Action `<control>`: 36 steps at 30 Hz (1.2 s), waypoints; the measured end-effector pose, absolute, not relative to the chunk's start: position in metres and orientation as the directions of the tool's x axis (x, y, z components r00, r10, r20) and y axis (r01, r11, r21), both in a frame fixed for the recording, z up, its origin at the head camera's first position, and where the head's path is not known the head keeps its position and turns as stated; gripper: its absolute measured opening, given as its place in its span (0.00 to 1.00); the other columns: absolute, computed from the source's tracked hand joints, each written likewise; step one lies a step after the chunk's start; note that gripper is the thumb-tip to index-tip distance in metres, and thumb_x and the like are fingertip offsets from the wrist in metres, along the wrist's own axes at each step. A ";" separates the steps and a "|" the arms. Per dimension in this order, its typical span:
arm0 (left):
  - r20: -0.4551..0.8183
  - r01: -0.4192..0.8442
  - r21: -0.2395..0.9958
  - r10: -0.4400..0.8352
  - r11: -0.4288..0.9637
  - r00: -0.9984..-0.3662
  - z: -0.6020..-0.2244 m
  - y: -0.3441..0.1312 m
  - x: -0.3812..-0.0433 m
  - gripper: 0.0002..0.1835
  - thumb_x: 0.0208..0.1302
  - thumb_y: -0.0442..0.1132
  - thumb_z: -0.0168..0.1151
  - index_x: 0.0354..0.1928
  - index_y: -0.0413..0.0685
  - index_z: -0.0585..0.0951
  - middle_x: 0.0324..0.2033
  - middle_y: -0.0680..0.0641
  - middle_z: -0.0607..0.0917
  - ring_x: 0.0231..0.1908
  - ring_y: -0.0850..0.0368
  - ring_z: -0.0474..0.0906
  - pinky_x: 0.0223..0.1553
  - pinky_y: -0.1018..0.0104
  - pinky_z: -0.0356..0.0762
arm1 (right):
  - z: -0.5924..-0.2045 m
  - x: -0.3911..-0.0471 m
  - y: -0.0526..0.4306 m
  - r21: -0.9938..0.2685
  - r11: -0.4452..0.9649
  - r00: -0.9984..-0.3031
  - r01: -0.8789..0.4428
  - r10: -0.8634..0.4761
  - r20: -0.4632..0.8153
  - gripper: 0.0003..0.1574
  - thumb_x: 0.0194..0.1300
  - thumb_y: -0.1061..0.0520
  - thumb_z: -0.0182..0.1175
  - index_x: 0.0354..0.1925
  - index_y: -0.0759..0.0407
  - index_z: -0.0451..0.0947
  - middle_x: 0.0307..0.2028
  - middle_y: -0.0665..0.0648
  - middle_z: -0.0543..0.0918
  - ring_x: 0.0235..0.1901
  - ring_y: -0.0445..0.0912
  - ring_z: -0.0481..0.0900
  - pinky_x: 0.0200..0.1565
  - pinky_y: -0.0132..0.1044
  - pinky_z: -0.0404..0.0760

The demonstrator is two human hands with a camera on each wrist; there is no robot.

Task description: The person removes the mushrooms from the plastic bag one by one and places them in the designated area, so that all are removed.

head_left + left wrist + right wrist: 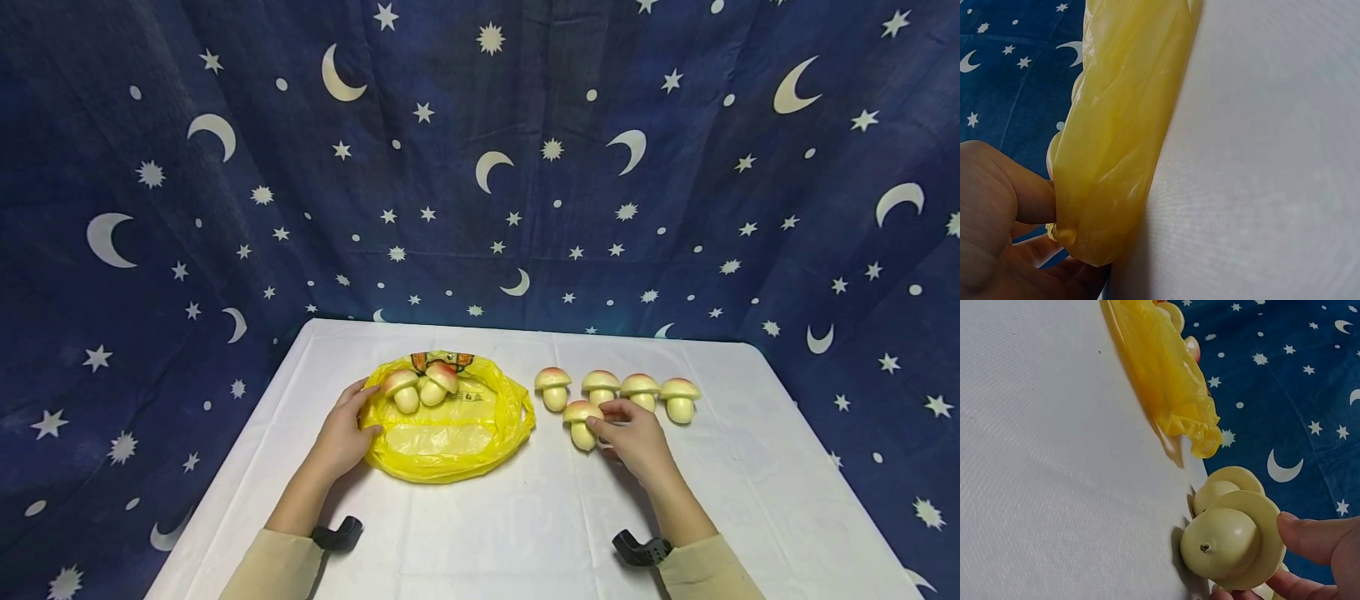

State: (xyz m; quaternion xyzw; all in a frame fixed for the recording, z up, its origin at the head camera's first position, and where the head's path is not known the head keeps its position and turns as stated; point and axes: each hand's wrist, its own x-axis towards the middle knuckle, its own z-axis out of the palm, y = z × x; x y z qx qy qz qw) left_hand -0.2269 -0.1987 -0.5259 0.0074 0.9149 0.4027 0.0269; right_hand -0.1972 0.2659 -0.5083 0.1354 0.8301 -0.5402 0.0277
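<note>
A yellow plastic bag lies spread open on the table, its rim folded into a ring. Two toy mushrooms with red-tinged caps rest inside it, toward the back left. My left hand pinches the bag's left rim between thumb and fingers, as the left wrist view also shows. With thumb and fingers, my right hand grips one toy mushroom by its cap, right of the bag, stem toward me. Behind that hand several more toy mushrooms stand in a row, one partly covered by the fingers.
The table has a white cloth. A dark blue curtain with moons and stars rises behind and beside it. Black straps with camera mounts sit on both wrists.
</note>
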 end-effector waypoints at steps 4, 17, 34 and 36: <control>-0.040 -0.004 0.735 0.037 0.678 -0.999 -0.526 -0.199 -0.227 0.37 0.70 0.29 0.66 0.80 0.44 0.69 0.85 0.40 0.57 0.84 0.34 0.55 0.83 0.36 0.57 | -0.507 -0.196 0.269 -0.906 0.333 -0.960 0.263 0.189 -0.209 0.31 0.70 0.53 0.73 0.64 0.67 0.78 0.50 0.60 0.83 0.36 0.44 0.89 0.38 0.40 0.92; -0.035 0.006 0.730 0.045 0.684 -0.998 -0.526 -0.200 -0.226 0.36 0.70 0.29 0.65 0.79 0.44 0.70 0.85 0.39 0.57 0.84 0.33 0.55 0.83 0.35 0.56 | -0.507 -0.195 0.276 -0.907 0.314 -0.954 0.282 0.193 -0.230 0.33 0.71 0.53 0.71 0.67 0.67 0.75 0.51 0.61 0.83 0.37 0.44 0.89 0.40 0.40 0.93; -0.032 0.007 0.732 0.045 0.682 -0.998 -0.525 -0.199 -0.226 0.36 0.70 0.28 0.65 0.79 0.43 0.69 0.85 0.39 0.57 0.84 0.33 0.55 0.83 0.35 0.56 | -0.497 -0.192 0.285 -0.909 0.328 -0.960 0.256 0.198 -0.199 0.32 0.72 0.55 0.70 0.67 0.69 0.76 0.52 0.63 0.84 0.38 0.47 0.88 0.42 0.42 0.93; -0.030 0.010 0.731 0.047 0.682 -0.998 -0.525 -0.199 -0.226 0.36 0.70 0.28 0.65 0.79 0.43 0.69 0.85 0.39 0.57 0.84 0.33 0.55 0.83 0.35 0.56 | -0.494 -0.192 0.287 -0.911 0.335 -0.963 0.242 0.195 -0.184 0.32 0.72 0.56 0.70 0.67 0.70 0.75 0.53 0.66 0.84 0.40 0.47 0.87 0.42 0.42 0.93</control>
